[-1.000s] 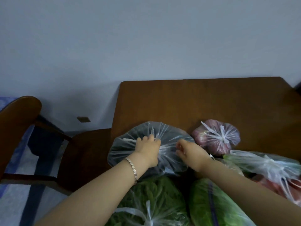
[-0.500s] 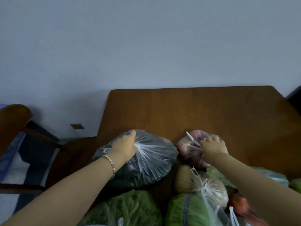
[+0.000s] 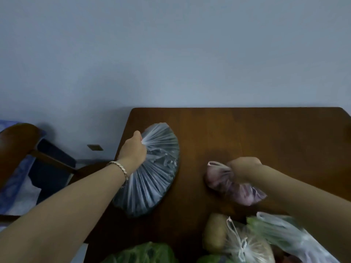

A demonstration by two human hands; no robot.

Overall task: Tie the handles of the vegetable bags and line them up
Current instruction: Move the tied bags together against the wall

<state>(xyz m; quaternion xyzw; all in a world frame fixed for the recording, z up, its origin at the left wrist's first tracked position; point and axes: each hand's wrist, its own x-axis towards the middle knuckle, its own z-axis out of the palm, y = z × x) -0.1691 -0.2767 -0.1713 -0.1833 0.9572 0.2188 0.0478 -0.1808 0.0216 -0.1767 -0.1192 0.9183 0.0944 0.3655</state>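
**Plastic necks in both fists: setting two bags in a row**

Dark contents fill the larger bag [image 3: 153, 175], which sits near the table's [image 3: 256, 130] nine o'clock edge. The left hand [image 3: 133, 149] has its fingers curled tight round the gathered neck, and the film fans out in pleats from the fist. At three o'clock from it, the right hand [image 3: 245, 168] is closed round the top of the purple bag [image 3: 224, 185]. That part is smeared, so I cannot tell whether this bag rests on the wood or hangs just above it. The two bags are well apart, with bare wood between them.

This looks like the lining-up step. To do it well, hold each bag by its tied neck and lower it until the table takes the weight before letting go, since round contents may roll. The dark bag lies close to the edge, with a chair [image 3: 17, 137] beyond at nine o'clock, so nudging it toward three o'clock seems safer. Set the purple bag just beside it, knot up. Leave room along the row for the potato bag [image 3: 245, 243] at six o'clock and the leafy bags at five [image 3: 281, 230] and seven [image 3: 144, 253].
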